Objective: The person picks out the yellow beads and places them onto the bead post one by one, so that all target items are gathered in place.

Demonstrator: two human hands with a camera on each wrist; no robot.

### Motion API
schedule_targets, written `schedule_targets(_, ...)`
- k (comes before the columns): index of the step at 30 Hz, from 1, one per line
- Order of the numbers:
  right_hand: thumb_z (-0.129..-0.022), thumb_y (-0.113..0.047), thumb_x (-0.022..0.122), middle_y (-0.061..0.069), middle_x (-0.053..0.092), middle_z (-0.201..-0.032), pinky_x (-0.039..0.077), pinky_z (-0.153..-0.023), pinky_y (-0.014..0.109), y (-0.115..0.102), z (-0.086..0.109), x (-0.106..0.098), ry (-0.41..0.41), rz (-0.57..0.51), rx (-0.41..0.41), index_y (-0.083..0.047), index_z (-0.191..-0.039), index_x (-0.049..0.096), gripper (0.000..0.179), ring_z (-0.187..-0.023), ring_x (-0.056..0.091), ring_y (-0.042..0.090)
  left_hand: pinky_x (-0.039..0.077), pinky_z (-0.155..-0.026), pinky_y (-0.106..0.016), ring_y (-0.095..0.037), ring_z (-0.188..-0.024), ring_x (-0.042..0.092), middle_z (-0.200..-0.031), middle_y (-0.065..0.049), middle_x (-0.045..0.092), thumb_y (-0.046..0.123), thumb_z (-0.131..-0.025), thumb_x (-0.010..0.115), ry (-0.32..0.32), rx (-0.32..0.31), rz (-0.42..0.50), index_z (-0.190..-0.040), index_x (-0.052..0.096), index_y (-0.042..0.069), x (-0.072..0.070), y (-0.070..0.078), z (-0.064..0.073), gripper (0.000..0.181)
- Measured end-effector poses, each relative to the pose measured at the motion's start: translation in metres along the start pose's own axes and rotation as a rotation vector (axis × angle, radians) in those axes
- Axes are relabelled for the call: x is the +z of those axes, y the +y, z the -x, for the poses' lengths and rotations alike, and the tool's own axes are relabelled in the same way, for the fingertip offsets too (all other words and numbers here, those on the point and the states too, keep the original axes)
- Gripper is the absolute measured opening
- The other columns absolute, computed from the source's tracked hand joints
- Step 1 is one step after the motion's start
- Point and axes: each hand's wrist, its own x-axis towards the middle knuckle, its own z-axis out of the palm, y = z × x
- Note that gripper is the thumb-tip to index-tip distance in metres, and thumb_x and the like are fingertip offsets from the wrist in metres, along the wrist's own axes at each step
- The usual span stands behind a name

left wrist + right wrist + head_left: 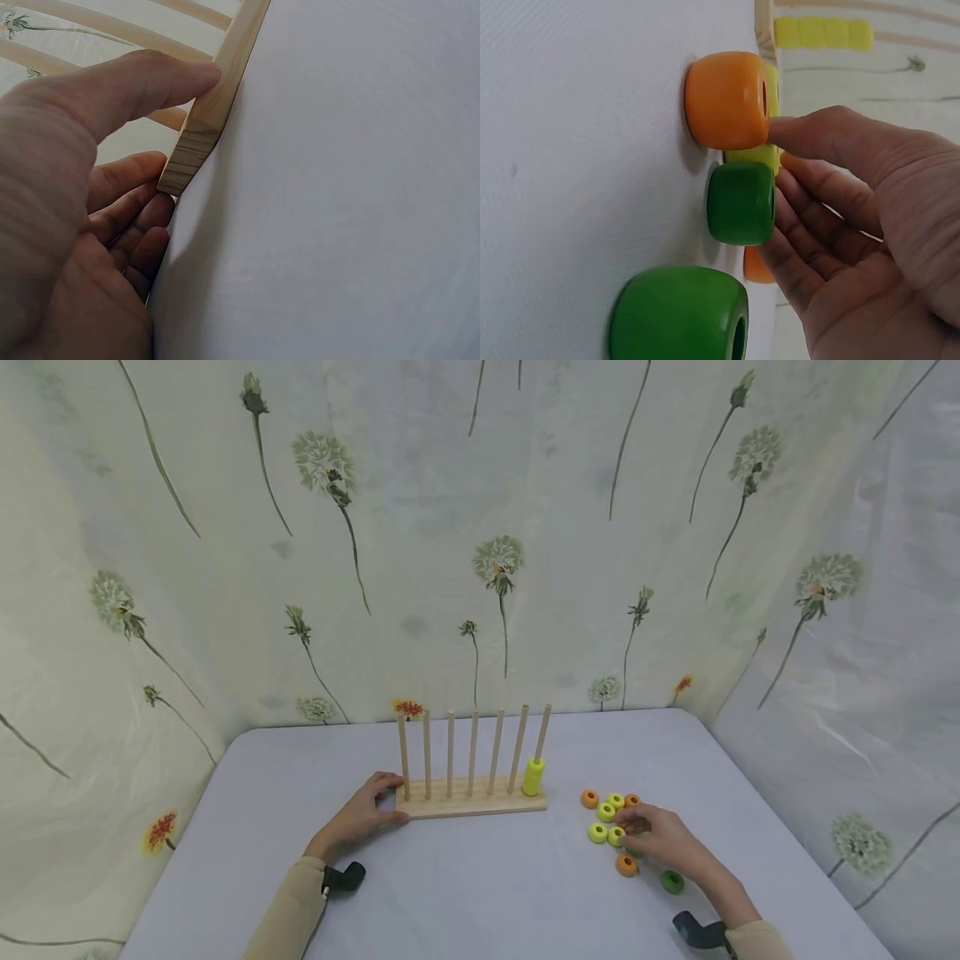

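Observation:
My left hand (367, 810) grips the left end of a wooden peg stand (468, 810), thumb on the front edge and fingers behind. In the left wrist view, the thumb presses on the base (225, 86) while fingertips meet its far edge. Several yellow beads (533, 778) are stacked on the rightmost peg. My right hand (663, 837) reaches over loose beads to the right, thumb and fingers apart beside a yellow bead (616, 836). In the right wrist view, an orange bead (727, 101) and a green bead (741, 204) partly hide the yellow bead (754, 156) near the fingertips.
Other loose beads lie about the right hand: an orange bead (590, 798) towards the stand, another orange bead (626, 864) nearer me, and a green bead (672, 882) close to the wrist. The white table (465, 893) meets a flowered curtain (420, 568) at the back.

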Motion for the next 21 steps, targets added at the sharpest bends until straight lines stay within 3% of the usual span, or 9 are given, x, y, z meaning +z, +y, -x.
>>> schedule_targets(6,-0.077,-0.020,0.080,-0.001,0.068,-0.107,0.055,-0.083,0.036,0.0007,0.0011,0.0026,-0.001,0.047,0.004,-0.013,-0.110,0.066,0.037,-0.099,0.064,0.018,0.032,-0.112,-0.053,-0.031,-0.134,0.041,-0.138,-0.007,0.047,0.035,-0.076,0.082,0.012,-0.009,-0.009,-0.133,0.054,0.012,0.0009,-0.0038,-0.0007,0.067)
schedule_targets(21,-0.078,-0.021,0.080,0.000,0.068,-0.110,0.054,-0.086,0.039,-0.0031,0.0042,0.0033,0.001,0.060,-0.004,-0.015,-0.110,0.068,0.035,-0.102,0.064,0.019,0.031,-0.112,-0.054,-0.032,-0.134,0.040,-0.139,-0.007,0.046,0.037,-0.075,0.082,0.011,-0.025,-0.007,-0.133,0.054,0.012,0.0010,-0.0049,-0.0013,0.069)
